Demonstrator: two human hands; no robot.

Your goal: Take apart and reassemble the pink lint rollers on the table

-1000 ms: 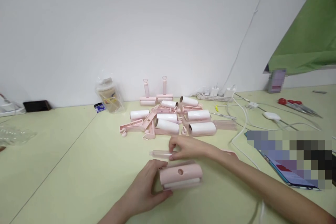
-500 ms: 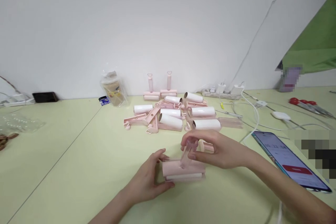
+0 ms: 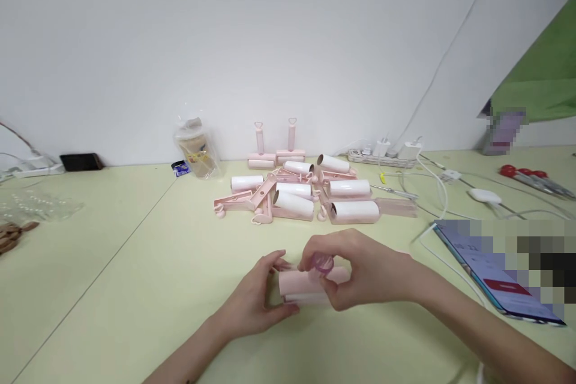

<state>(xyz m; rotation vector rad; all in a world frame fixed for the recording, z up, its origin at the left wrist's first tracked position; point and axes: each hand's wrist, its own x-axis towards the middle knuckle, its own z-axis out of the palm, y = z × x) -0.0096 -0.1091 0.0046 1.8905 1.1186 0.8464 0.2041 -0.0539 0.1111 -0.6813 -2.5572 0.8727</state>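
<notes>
A pink lint-roller head [image 3: 297, 284] lies on the pale green table [image 3: 135, 264] in front of me. My left hand [image 3: 254, 303] grips its left end, fingers curled round it. My right hand [image 3: 360, 270] is closed over its right part and pinches a clear pinkish handle piece [image 3: 321, 263] that stands upright on top of the head. Behind them lies a pile of white rolls and pink lint-roller parts [image 3: 306, 198], with two assembled rollers [image 3: 275, 147] standing upright by the wall.
A phone [image 3: 490, 276] lies at the right, with white cables [image 3: 432, 192], a power strip [image 3: 382, 156] and red-handled scissors [image 3: 531, 180] beyond. A clear plastic bag with a cup [image 3: 197, 147] stands by the wall. Clear packaging [image 3: 36, 207] sits at the far left.
My right hand picked the clear handle piece up off the table, turned it upright and brought it down onto the pink head. The left hand kept its grip on the head.
</notes>
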